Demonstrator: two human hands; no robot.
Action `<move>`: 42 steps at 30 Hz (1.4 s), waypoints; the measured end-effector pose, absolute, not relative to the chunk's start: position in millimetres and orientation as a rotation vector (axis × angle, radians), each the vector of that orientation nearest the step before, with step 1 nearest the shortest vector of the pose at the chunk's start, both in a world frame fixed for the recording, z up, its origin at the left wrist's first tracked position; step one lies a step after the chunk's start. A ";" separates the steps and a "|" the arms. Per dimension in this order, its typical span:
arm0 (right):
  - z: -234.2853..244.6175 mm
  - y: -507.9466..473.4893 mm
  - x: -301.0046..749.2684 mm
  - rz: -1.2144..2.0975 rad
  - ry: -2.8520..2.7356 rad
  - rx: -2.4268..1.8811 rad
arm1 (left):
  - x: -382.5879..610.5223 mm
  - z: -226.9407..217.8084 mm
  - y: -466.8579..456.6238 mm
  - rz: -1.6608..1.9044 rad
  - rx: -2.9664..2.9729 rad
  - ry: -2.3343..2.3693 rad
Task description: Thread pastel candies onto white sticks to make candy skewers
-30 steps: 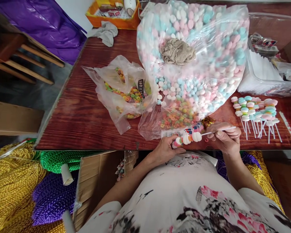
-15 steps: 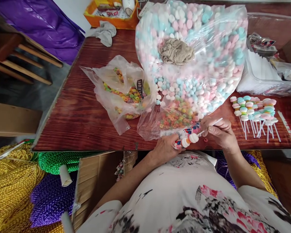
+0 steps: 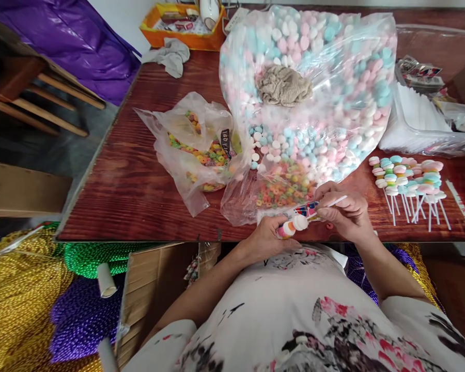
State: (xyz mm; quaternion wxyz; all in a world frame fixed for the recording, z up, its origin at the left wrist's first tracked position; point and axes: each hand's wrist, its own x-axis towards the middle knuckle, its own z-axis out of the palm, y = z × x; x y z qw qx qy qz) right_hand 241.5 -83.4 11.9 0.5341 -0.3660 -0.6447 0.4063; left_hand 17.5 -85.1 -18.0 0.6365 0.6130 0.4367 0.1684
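Observation:
My left hand [image 3: 269, 238] is closed around the lower end of a candy skewer [image 3: 294, 225], a short row of white and orange pieces. Coloured print shows beside its fingers, perhaps a wrapper. My right hand [image 3: 346, 213] pinches a thin white stick [image 3: 337, 201] that points toward the candies; whether they join is hard to see. Just behind both hands lies a clear printed wrapper [image 3: 307, 208] with red and blue figures. Ring-shaped candies [image 3: 282, 188] lie beyond it in clear plastic, in front of a large bag of pastel candies [image 3: 333, 129].
Several finished candy skewers [image 3: 408, 178] lie at the right, near a clear plastic box [image 3: 418, 144]. A smaller bag of ring candies [image 3: 194, 155] sits left. A brown cloth [image 3: 284, 85] rests on the large bag. Bead strands [image 3: 89, 315] and a carton [image 3: 147, 289] stand below the table edge.
My right hand has moved slightly left and down with the stick, toward my left hand. The candies sit further into my left hand's grip. The view has shifted slightly.

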 end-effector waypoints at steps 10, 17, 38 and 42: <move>-1.7 -95.4 212.7 1.062 -1.087 -0.988 | 19.9 -36.9 -82.5 0.516 1.541 1.177; 0.1 -108.6 213.8 0.972 -1.193 -0.885 | 20.8 -31.9 -77.7 0.530 1.557 1.209; -24.8 -83.6 190.4 1.103 -1.519 -0.839 | -0.3 -11.1 -63.6 0.443 0.995 0.844; -0.1 -68.4 206.9 1.169 -1.552 -0.796 | -10.0 -4.3 -56.5 0.430 0.911 0.857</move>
